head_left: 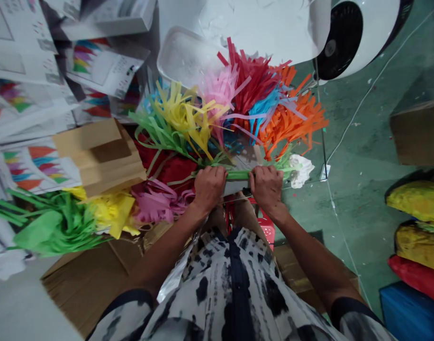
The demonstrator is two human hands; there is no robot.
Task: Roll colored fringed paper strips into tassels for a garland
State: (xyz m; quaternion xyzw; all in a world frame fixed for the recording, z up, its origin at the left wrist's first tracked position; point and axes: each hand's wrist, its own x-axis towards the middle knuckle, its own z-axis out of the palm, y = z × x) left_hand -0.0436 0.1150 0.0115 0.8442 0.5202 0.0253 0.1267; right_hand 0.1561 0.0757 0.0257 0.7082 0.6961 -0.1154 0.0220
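Note:
A green paper tassel is stretched sideways between my two hands, close to the table's near edge. My left hand is closed around its left part, and my right hand grips it further right. Loose green strips show past both fists. Just beyond lie bunches of fringed paper tassels: yellow, pink, red, blue and orange. Another green bunch sits left of the yellow one. My fingertips are curled out of sight.
A clear plastic tub stands behind the tassels. Printed white packets and an open brown carton are at left, with more green tassels in front. A white and black fan-like device stands far right; a cable crosses the green floor.

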